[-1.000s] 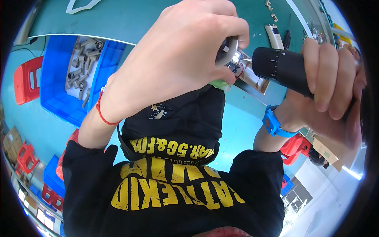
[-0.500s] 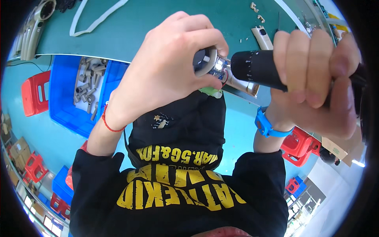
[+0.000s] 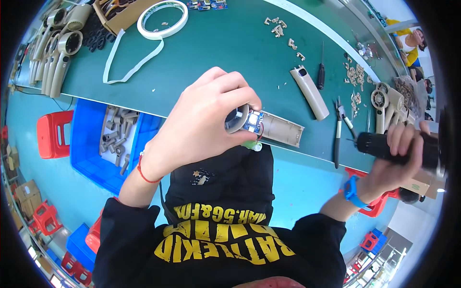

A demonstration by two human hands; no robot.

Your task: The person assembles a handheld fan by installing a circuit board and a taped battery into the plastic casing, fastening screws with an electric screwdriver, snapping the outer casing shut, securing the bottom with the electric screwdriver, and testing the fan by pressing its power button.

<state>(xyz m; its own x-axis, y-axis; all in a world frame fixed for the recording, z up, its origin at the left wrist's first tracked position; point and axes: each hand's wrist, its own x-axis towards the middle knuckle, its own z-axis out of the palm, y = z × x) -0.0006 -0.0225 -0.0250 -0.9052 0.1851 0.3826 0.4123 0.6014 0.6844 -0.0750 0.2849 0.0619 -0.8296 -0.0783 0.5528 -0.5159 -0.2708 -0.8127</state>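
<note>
My left hand (image 3: 211,103) is closed around the round head of a beige handheld fan (image 3: 283,129) at the table's near edge. The fan's handle lies opened lengthwise and points right. Beside the fingertips a blue circuit board (image 3: 253,121) shows, with thin wires and a green cylindrical battery (image 3: 253,145) below it. Most of the fan head is hidden by the fingers. Over at the right, my right hand (image 3: 401,151) grips a black electric screwdriver (image 3: 377,145), its tip pointing left, well apart from the fan.
A beige handle cover (image 3: 309,93), a screwdriver (image 3: 321,72) and pliers (image 3: 340,127) lie on the green table (image 3: 201,53). Small beige parts (image 3: 355,77) are scattered at right. Finished-looking fans (image 3: 62,57) stand left, near a tape roll (image 3: 163,19). A blue bin (image 3: 91,139) holds grey parts below.
My right hand has drawn the electric screwdriver away from the circuit board, to the right and nearer. My left hand still holds the fan, slightly lower in the picture. More of the table shows.
</note>
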